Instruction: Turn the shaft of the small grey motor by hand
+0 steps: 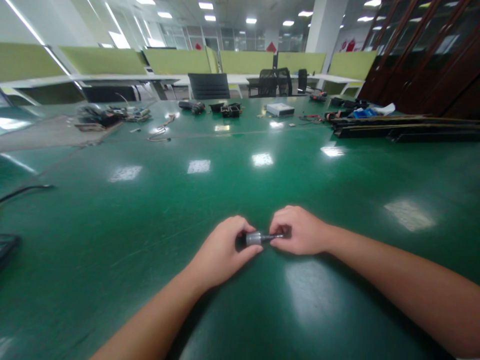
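Two bare hands were held close together above the near part of a glossy green table (150, 210); between them a slim cylindrical tool (254, 238) was positioned, laid roughly level, with its silver-grey collar turned toward the right and its dark rear end partly hidden by the left palm. The tool was held by the left hand (225, 242), whose grip was narrowed around the body, thumb on the near side and fingers on the far side; the thin metal shaft was surrounded by the curled thumb and fingers of the right hand (300, 230); whether that grip was pressed firmly on the shaft could not be told.

At the left edge, a black cable (28, 190) and a dark object (7, 248) were partly cut off by the frame; farther back, a pale cable (161, 131), black parts (230, 110) and a flat silver box (280, 109) were spread along the table; at the far right, long dark strips (405, 129) were stacked beside a blue item (363, 113); beyond the table, a black chair (208, 86) and green partitions (245, 61) were seen.
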Available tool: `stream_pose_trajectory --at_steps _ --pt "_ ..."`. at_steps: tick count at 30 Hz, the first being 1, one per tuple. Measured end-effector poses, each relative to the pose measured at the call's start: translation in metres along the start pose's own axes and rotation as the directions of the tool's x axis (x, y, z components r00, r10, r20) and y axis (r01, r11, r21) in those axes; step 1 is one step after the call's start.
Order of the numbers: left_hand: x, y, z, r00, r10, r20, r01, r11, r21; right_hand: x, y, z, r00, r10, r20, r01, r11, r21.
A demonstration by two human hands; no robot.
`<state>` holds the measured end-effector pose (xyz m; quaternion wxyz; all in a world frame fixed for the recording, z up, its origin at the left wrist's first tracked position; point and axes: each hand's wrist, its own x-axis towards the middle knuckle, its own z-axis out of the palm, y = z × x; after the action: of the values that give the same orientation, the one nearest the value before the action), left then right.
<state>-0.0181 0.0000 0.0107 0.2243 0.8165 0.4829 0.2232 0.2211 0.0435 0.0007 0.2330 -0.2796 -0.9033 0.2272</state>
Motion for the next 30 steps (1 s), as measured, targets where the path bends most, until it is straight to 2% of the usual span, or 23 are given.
stream_pose_trajectory --at_steps 5,11,17,22,26,30 --pt "-0.002 -0.002 0.000 1.000 -0.010 0.008 0.010 1.000 -0.012 -0.003 0.014 -0.014 0.997 -0.034 0.074 0.030 0.998 0.053" --pt "-0.003 -0.003 0.000 1.000 -0.022 0.018 0.022 1.000 -0.015 -0.005 0.022 -0.022 0.995 -0.022 0.097 0.015 0.998 0.069" --pt "-0.002 -0.003 0.000 1.000 -0.012 0.016 0.012 1.000 -0.019 -0.004 0.019 -0.018 0.996 -0.016 0.088 0.010 0.998 0.069" --pt "-0.001 -0.002 0.001 1.000 -0.014 0.008 0.014 1.000 0.000 0.001 0.007 -0.005 0.999 0.033 0.034 -0.034 0.999 0.042" --pt "0.000 0.000 0.002 1.000 0.006 0.007 -0.006 1.000 0.003 0.003 -0.004 0.003 0.998 -0.042 0.036 0.042 0.999 0.019" --pt "0.000 0.002 0.000 1.000 0.017 0.005 -0.017 1.000 -0.001 0.002 -0.005 0.003 0.998 -0.031 0.047 0.030 0.999 0.023"
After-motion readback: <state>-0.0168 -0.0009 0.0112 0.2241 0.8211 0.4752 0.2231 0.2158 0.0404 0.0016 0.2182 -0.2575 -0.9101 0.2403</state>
